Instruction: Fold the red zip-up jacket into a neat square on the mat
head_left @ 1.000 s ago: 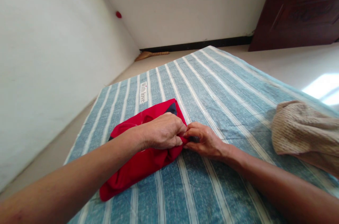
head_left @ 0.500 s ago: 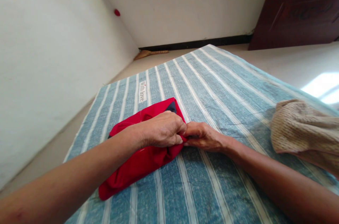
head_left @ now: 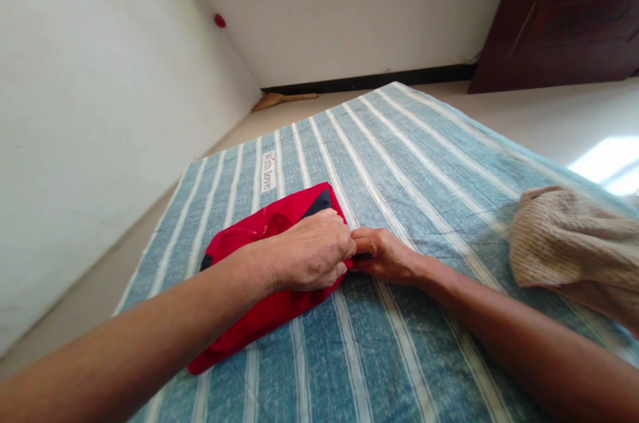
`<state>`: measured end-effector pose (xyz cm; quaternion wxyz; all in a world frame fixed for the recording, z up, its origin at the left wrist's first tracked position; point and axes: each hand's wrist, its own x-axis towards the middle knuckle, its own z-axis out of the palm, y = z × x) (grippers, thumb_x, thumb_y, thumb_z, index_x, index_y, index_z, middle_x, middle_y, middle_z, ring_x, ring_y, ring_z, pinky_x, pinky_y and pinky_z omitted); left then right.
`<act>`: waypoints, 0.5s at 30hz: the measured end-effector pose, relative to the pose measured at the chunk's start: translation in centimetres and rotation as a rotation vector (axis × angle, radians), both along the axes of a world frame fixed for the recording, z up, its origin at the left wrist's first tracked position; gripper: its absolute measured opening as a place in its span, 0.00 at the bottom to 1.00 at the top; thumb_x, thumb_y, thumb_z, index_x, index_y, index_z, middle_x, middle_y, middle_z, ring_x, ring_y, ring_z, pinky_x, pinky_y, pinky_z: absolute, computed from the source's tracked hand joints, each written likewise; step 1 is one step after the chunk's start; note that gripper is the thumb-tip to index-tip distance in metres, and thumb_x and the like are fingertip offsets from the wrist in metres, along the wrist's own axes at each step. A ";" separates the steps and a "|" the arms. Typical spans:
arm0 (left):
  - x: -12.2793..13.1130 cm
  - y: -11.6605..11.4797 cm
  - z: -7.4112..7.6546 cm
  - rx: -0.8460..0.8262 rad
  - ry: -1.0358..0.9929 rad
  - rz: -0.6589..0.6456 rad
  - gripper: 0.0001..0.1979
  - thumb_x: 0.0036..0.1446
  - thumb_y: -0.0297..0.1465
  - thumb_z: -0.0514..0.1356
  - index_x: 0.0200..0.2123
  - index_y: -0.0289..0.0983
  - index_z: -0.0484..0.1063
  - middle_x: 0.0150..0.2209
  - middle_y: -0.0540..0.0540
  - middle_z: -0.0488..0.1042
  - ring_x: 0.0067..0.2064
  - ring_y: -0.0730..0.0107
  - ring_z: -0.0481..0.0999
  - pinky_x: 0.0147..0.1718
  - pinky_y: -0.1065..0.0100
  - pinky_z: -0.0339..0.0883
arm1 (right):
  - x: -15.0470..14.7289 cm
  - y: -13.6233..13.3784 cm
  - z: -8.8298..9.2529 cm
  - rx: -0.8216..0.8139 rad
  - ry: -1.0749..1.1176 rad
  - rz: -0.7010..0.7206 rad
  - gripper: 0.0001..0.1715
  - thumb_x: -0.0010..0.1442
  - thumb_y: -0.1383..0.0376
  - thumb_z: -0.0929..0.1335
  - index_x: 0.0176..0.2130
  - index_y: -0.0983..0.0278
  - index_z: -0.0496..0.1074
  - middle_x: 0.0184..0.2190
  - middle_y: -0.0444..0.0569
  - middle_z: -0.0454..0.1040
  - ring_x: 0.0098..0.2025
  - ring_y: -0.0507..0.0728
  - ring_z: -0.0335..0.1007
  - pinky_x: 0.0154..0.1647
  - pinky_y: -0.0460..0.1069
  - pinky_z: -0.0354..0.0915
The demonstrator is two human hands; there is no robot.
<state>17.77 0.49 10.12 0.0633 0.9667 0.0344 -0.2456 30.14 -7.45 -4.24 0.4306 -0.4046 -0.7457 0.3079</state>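
Note:
A folded red garment (head_left: pixel 259 322) with dark navy patches lies on a blue-and-white striped bedspread (head_left: pixel 379 356). Across its top reaches my left hand (head_left: pixel 317 248), fingers closed on cloth at the garment's right edge. My right hand (head_left: pixel 385 255) meets it there from the right, pinching the same edge between thumb and fingers. The two sets of fingertips touch or nearly touch, and the exact bit of fabric between them is mostly hidden. My left forearm covers part of the garment's middle.
A beige knitted cloth (head_left: pixel 564 236) rests at the right of the bedspread. Behind are a white wall (head_left: pixel 349 10), a dark red door (head_left: pixel 564 23) and a straw broom (head_left: pixel 284 99) on the floor. A "With love" label (head_left: pixel 269 171) is on the bedspread.
My left hand has turned and shifted slightly right and down along the garment's edge, uncovering more of the navy patch. My right hand stays nearly in place.

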 end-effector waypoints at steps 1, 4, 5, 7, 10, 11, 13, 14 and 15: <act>0.0 0.0 -0.1 -0.012 0.005 0.001 0.08 0.52 0.25 0.58 0.21 0.36 0.68 0.24 0.48 0.71 0.32 0.67 0.67 0.40 0.65 0.59 | 0.0 0.0 -0.1 0.020 -0.003 -0.001 0.06 0.58 0.72 0.66 0.31 0.65 0.72 0.32 0.47 0.71 0.38 0.54 0.68 0.40 0.48 0.63; 0.3 0.1 -0.2 -0.074 0.043 0.005 0.09 0.51 0.24 0.58 0.20 0.36 0.67 0.23 0.49 0.70 0.31 0.67 0.67 0.35 0.67 0.59 | 0.2 0.2 -0.1 0.048 -0.027 0.019 0.06 0.57 0.72 0.66 0.30 0.65 0.71 0.30 0.46 0.70 0.36 0.53 0.67 0.36 0.47 0.63; 0.4 0.2 -0.2 -0.088 0.048 0.008 0.09 0.51 0.24 0.58 0.20 0.36 0.67 0.21 0.50 0.69 0.31 0.68 0.67 0.35 0.68 0.59 | 0.3 0.2 -0.1 0.042 -0.028 0.036 0.06 0.58 0.72 0.66 0.30 0.65 0.71 0.30 0.46 0.70 0.36 0.53 0.68 0.36 0.47 0.63; 0.6 0.2 -0.1 -0.103 0.044 0.021 0.10 0.50 0.23 0.58 0.18 0.36 0.66 0.20 0.51 0.67 0.29 0.69 0.66 0.33 0.68 0.58 | 0.5 0.3 0.2 0.025 -0.008 0.064 0.07 0.58 0.72 0.65 0.30 0.65 0.71 0.31 0.47 0.71 0.37 0.53 0.68 0.38 0.48 0.64; 1.0 0.1 0.0 -0.114 0.047 0.051 0.11 0.49 0.23 0.60 0.17 0.35 0.66 0.19 0.52 0.67 0.28 0.71 0.65 0.31 0.69 0.57 | 0.6 -0.1 0.7 -0.019 0.066 0.109 0.06 0.59 0.70 0.65 0.32 0.65 0.72 0.33 0.47 0.72 0.39 0.53 0.69 0.41 0.49 0.64; 1.1 0.1 0.0 -0.120 0.057 0.058 0.11 0.49 0.23 0.60 0.17 0.35 0.67 0.19 0.52 0.67 0.28 0.71 0.65 0.31 0.69 0.57 | 0.5 -0.3 0.8 -0.048 0.102 0.125 0.04 0.59 0.70 0.66 0.32 0.65 0.72 0.33 0.46 0.72 0.40 0.54 0.69 0.43 0.49 0.64; 1.4 0.1 -0.1 -0.135 0.077 0.071 0.10 0.49 0.23 0.62 0.18 0.35 0.69 0.18 0.52 0.67 0.26 0.72 0.63 0.32 0.68 0.57 | 0.2 -1.0 1.0 -0.117 0.188 0.118 0.03 0.57 0.68 0.68 0.34 0.65 0.72 0.33 0.45 0.73 0.39 0.54 0.69 0.43 0.50 0.65; 1.5 0.1 -0.2 -0.144 0.084 0.077 0.10 0.49 0.24 0.62 0.18 0.36 0.70 0.18 0.53 0.66 0.25 0.72 0.63 0.32 0.68 0.57 | 0.0 -1.3 1.1 -0.147 0.223 0.080 0.04 0.57 0.66 0.69 0.35 0.65 0.73 0.33 0.45 0.73 0.38 0.54 0.69 0.42 0.50 0.65; 1.6 0.2 -0.4 -0.153 0.088 0.083 0.10 0.49 0.24 0.63 0.18 0.36 0.71 0.17 0.52 0.66 0.25 0.71 0.63 0.32 0.68 0.56 | -0.2 -1.6 1.1 -0.164 0.246 0.024 0.05 0.57 0.66 0.69 0.35 0.65 0.73 0.33 0.45 0.73 0.37 0.54 0.68 0.40 0.50 0.65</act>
